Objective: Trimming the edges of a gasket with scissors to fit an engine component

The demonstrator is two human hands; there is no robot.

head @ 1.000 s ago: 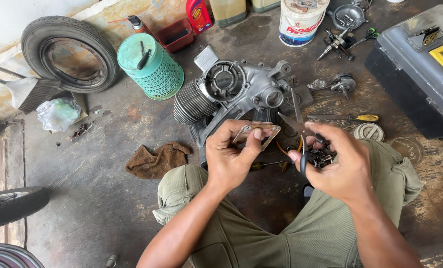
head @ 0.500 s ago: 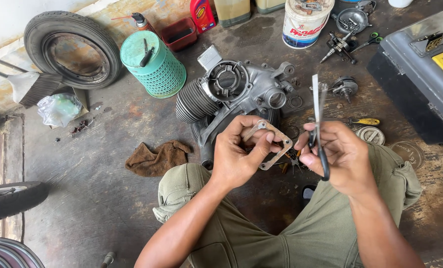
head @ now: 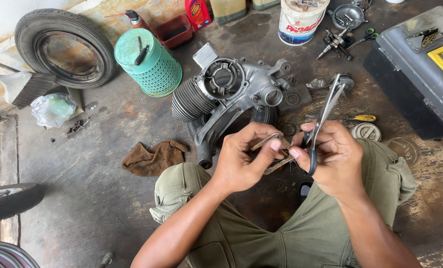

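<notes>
My left hand (head: 245, 158) pinches a thin tan gasket (head: 275, 152) between thumb and fingers, held above my knees. My right hand (head: 334, 158) grips black-handled scissors (head: 324, 115), blades pointing up and away, and its fingertips also touch the gasket's right edge. Both hands meet just in front of a grey engine casing (head: 231, 94) with a finned cylinder that lies on the concrete floor.
A tyre (head: 62, 47) leans at the far left, beside a green mesh basket (head: 148, 63). A brown rag (head: 153, 156) lies left of my knee. A white bucket (head: 301, 20), a grey toolbox (head: 420, 64), a yellow-handled screwdriver (head: 353, 118) and small engine parts surround the casing.
The scissors went from pointing down by my right hand to upright. Both hands have come together on the gasket, which now sits edge-on between my fingers.
</notes>
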